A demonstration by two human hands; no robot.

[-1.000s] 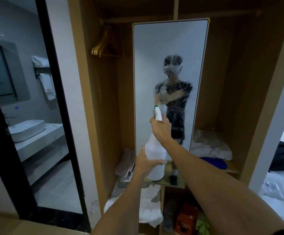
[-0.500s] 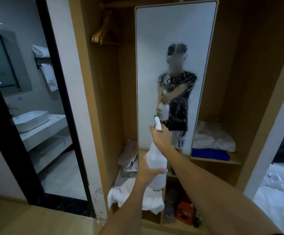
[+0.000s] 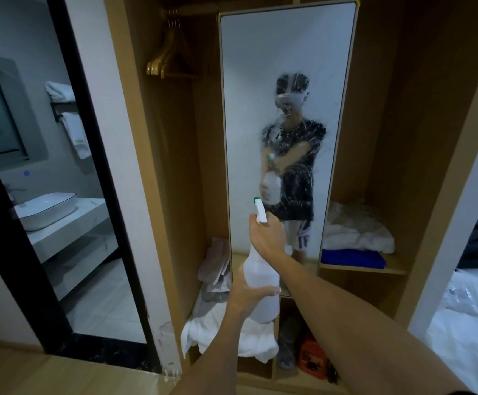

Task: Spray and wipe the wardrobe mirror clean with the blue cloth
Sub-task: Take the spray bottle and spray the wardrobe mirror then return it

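Note:
A tall gold-framed mirror (image 3: 286, 52) stands inside the open wooden wardrobe, its middle speckled and streaked with spray droplets. I hold a white spray bottle (image 3: 256, 269) with a green-tipped nozzle pointed at the glass. My right hand (image 3: 267, 236) grips the trigger head at the top. My left hand (image 3: 245, 292) is wrapped around the bottle's body from below. The folded blue cloth (image 3: 352, 258) lies on the wardrobe shelf to the right of the mirror, under a pile of white linen, untouched by either hand.
White linen (image 3: 357, 229) sits on the right shelf and more white towels (image 3: 203, 334) spill from the lower left compartment. Gold hangers (image 3: 166, 61) hang at upper left. A bathroom doorway with a sink (image 3: 45, 209) is on the left, a white bed (image 3: 466, 332) on the right.
The view has pulled back and tilted, so more of the mirror's height shows. The bottle and both hands sit lower against the mirror, still aimed at the glass. The grip is the same.

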